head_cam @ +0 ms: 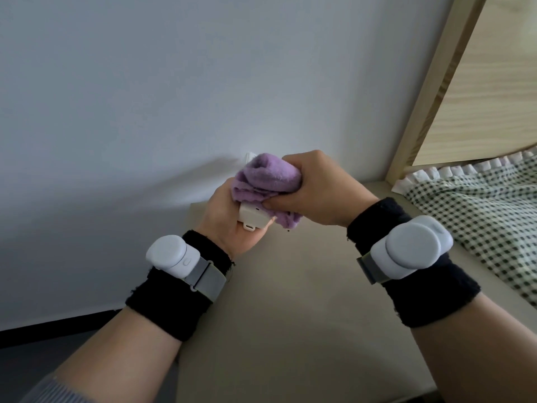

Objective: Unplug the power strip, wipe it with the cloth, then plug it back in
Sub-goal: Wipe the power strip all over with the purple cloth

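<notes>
Both hands meet before us: our left hand clasps the white power strip from below, its end pointing toward us, our right hand bunching the purple cloth on top.

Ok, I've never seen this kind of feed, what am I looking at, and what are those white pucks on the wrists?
This is one camera worn on the person's head, looking down at their own bare hands. The left hand holds the white power strip; the right hand presses a bunched purple cloth over it, so wiping is under way. The pucks are strapped over black wristbands; their purpose isn't shown. Below is a beige surface, with a checked fabric at right.
</notes>
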Motion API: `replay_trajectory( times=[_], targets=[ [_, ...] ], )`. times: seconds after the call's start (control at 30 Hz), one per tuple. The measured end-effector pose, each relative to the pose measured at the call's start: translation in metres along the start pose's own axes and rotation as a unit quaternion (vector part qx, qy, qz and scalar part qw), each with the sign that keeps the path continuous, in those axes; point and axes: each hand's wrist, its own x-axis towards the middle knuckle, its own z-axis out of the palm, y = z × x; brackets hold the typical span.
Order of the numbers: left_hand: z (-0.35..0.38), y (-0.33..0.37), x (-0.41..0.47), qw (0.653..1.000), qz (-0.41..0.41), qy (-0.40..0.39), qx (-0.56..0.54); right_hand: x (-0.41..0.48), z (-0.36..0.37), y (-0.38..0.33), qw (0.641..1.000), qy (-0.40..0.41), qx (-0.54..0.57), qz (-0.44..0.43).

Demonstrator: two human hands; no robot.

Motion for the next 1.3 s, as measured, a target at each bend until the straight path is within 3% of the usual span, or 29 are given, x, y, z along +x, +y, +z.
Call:
replay_trajectory(
  times=[0.17, 0.33, 0.43, 0.63, 0.7, 0.83, 1.0, 1.17, 1.3],
  targets=[
    [0.002, 0.0, -0.003, 0.999, 0.013, -0.044, -0.004, 0.004, 0.006, -0.003, 0.999, 0.028, 0.002, -0.019],
    [-0.006, 0.003, 0.002, 0.993, -0.036, 0.085, -0.079, 0.006, -0.001, 0.006, 0.994, 0.101, 0.02, 0.024],
    [-0.007, 0.004, 0.002, 0.99, -0.029, 0.092, -0.099, 0.006, -0.013, 0.012, 0.991, 0.072, 0.108, 0.033],
    [-0.001, 0.006, -0.003, 1.0, 0.017, -0.005, -0.025, 0.0, -0.008, 0.007, 0.994, -0.04, 0.102, -0.002],
    [0.002, 0.004, -0.007, 0.999, 0.032, -0.017, -0.014, 0.002, 0.001, 0.002, 0.998, -0.02, 0.066, -0.016],
    [0.001, -0.004, -0.005, 0.999, 0.03, 0.046, -0.003, 0.004, 0.017, -0.008, 0.997, 0.063, 0.032, -0.036],
    [-0.006, 0.0, -0.005, 0.999, 0.013, -0.029, 0.014, 0.003, 0.001, -0.005, 0.999, -0.04, 0.011, 0.017],
    [-0.009, 0.001, 0.001, 1.0, -0.013, -0.004, 0.019, 0.0, 0.007, -0.012, 1.0, 0.017, -0.022, 0.013],
    [-0.007, 0.0, -0.005, 1.0, 0.003, 0.008, 0.001, 0.0, 0.008, -0.017, 0.999, -0.038, 0.015, -0.013]
  ],
)
